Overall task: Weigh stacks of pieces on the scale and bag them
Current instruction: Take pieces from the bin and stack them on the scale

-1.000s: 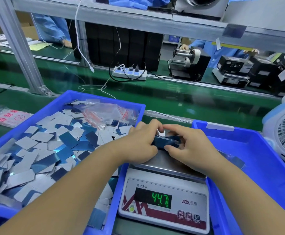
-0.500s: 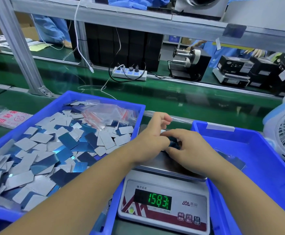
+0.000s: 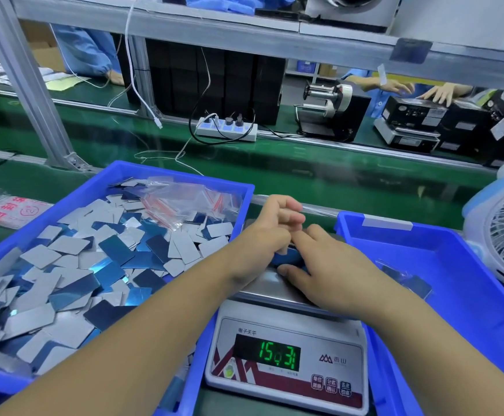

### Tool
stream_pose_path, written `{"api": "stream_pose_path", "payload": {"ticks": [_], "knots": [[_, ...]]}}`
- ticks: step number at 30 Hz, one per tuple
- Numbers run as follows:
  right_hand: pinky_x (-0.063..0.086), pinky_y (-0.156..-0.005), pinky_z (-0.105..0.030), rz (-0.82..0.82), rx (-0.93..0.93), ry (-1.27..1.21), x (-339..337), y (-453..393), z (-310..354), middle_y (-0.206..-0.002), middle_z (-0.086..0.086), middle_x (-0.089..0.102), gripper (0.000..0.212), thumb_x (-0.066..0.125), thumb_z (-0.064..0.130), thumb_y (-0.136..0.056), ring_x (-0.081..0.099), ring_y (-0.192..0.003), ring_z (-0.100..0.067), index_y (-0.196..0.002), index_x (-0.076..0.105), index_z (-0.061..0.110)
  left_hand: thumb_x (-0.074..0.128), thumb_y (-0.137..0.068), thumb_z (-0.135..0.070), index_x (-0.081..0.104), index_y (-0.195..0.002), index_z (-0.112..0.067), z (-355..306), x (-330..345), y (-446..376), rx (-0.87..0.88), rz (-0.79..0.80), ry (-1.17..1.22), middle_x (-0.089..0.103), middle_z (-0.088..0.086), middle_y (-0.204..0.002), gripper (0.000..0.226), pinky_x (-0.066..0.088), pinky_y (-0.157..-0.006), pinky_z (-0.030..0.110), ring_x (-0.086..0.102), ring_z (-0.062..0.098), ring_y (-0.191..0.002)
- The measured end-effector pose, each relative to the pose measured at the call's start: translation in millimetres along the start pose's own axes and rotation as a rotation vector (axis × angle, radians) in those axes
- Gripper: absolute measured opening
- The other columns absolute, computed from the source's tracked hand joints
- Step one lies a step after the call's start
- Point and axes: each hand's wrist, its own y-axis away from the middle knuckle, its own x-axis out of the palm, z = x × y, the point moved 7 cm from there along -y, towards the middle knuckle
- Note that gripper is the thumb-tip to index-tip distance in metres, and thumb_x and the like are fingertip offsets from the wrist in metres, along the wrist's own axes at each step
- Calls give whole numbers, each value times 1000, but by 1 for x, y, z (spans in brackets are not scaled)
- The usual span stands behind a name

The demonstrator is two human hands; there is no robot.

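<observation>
Squaring the blue stack [image 3: 289,258] on the scale [image 3: 286,352], your right hand [image 3: 332,265] pinches its near end while your left hand [image 3: 270,235] curls at its far-left edge. Its long axis seems to run left-right; your right hand sits nearer for lifting.

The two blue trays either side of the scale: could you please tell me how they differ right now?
The left tray is heaped with loose grey and blue pieces; the right tray shows mostly bare floor. The left tray holds a pile of empty clear bags, while the right tray holds what looks like one filled bag. Both are blue plastic and flank the scale.
</observation>
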Motion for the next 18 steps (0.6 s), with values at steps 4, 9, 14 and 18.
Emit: {"api": "stream_pose_path", "payload": {"ticks": [4, 9, 14, 18], "knots": [[39, -66, -36, -8, 31, 54, -2, 1, 1, -102, 5, 40, 32, 35, 53, -94, 55, -90, -26, -114, 39, 28, 35, -50, -7, 47, -104, -28, -2, 1, 2, -19, 15, 3, 55, 3, -115, 59, 44, -98, 31, 53, 17, -113], [46, -83, -39, 34, -38, -72, -6, -2, 2, -103, 7, 45, 16, 44, 38, -97, 53, -96, -20, -110, 47, 29, 48, -76, -2, 53, -94, -32, -17, -38, -10, -9, -213, -284, 57, -5, -105, 36, 43, -67, 23, 53, 12, -83], [45, -87, -40, 94, -18, -120, -7, -1, -8, -103, 7, 45, 14, 45, 39, -98, 52, -97, -19, -108, 46, 30, 60, -91, -27, 62, -117, -33, -3, -51, -26, -170, -77, -975, 46, 0, -117, 27, 42, -81, 30, 55, 19, -97], [48, -80, -44, 123, -4, -16, 1, 0, -5, -96, 8, 34, 9, 36, 41, -100, 53, -92, -25, -98, 28, 36, 65, -92, -40, 66, -114, -26, 3, -33, -31, -151, 52, -1109, 57, 1, -110, 26, 45, -80, 30, 55, 19, -93]]}}
